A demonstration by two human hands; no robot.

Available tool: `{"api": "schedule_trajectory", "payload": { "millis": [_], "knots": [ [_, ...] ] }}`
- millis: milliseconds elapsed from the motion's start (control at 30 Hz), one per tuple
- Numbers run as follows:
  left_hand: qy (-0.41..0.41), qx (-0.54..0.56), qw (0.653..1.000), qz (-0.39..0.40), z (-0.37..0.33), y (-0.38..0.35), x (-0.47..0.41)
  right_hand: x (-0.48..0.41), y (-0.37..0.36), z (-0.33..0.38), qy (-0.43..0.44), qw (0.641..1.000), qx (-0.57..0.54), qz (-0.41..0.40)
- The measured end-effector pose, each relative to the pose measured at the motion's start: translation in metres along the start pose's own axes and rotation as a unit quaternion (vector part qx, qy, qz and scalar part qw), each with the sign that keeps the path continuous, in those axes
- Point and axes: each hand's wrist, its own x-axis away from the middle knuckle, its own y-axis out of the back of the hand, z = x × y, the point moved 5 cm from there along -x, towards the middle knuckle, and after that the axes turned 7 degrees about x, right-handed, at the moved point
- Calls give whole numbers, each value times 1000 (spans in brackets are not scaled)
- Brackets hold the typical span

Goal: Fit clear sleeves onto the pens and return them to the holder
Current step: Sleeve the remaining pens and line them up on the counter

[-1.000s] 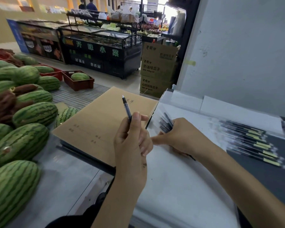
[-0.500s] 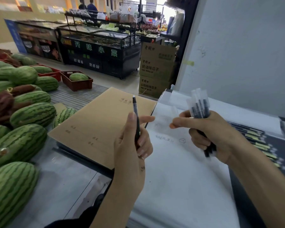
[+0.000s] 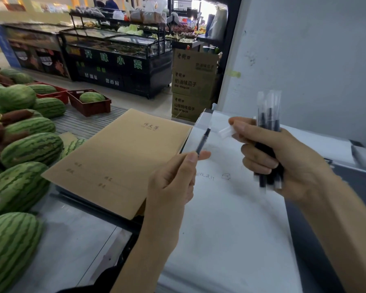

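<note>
My left hand [image 3: 173,178] grips a single dark pen [image 3: 202,141] by its lower end, its tip tilted up and to the right. My right hand [image 3: 283,161] holds a bundle of sleeved pens [image 3: 268,121] upright in its fist, clear sleeve ends sticking out above. Between that hand's thumb and forefinger is a loose clear sleeve [image 3: 226,131], a short gap to the right of the single pen's tip. Both hands hover above a white sheet [image 3: 220,218]. No holder is in view.
A brown paper notebook [image 3: 114,159] lies left of the white sheet. Watermelons [image 3: 30,149] are piled along the left. A grey wall [image 3: 304,60] rises at the right. Stacked cardboard boxes [image 3: 193,85] and a black display counter [image 3: 114,62] stand behind.
My right hand picked the pen bundle up from the sheet and raised it, then pinched out a clear sleeve. My left hand tilted its pen rightward toward that sleeve.
</note>
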Motion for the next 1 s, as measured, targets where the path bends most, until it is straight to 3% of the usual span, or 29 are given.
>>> {"api": "schedule_trajectory", "payload": {
  "millis": [133,367,667,1000],
  "knots": [
    [-2,7,1000,-6,0,1,-1,2,-4,1,3,999,-20,34],
    [-10,-8,1000,13,-2,-2,1,2,-1,2,10,998,-57,17],
    [-12,-30,999,15,-3,-2,2,2,0,1,-2,1000,-7,-7],
    [-25,-68,997,0,-1,-1,2,4,1,9,51,998,31,-5]
  ]
}}
